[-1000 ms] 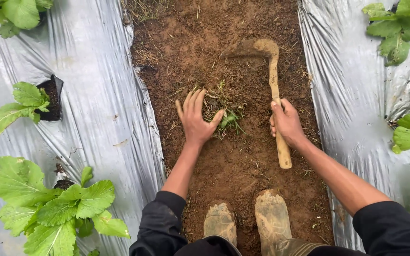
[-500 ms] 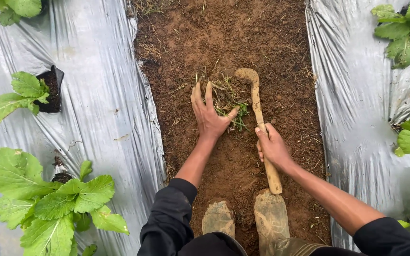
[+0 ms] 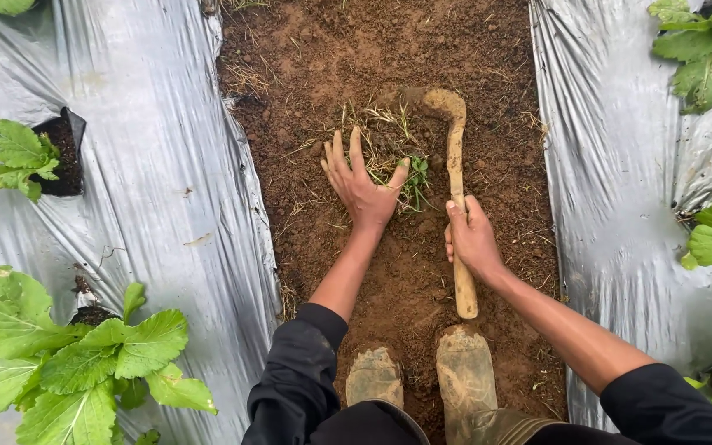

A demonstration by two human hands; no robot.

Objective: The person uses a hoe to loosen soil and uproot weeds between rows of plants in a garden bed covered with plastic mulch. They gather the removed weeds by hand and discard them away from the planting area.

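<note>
- A clump of pulled weeds and dry grass [image 3: 389, 152] lay on the brown soil path [image 3: 389, 49], just beyond the left hand's fingertips and just left of the hoe's shaft.
- The left hand [image 3: 360, 185] lay palm down on the soil, fingers spread wide and thumb out to the right, touching the near edge of the clump and gripping nothing.
- A small green sprig [image 3: 416, 175] sat right beside that thumb, between the two hands.
- The right hand [image 3: 471, 239] was wrapped tight around the wooden handle of a short hand hoe [image 3: 456, 177]; its muddy blade pointed left, at the far edge of the clump.
- The handle's butt end stuck out below the right hand, toward the person.
- Two mud-caked boots [image 3: 422, 375] stood on the path, nearer the person than both hands.
- Silver plastic mulch sheets [image 3: 166, 165] flanked the path, outside each hand.
- Leafy green plants [image 3: 84, 354] grew through holes in the sheeting, well apart from the hands.
</note>
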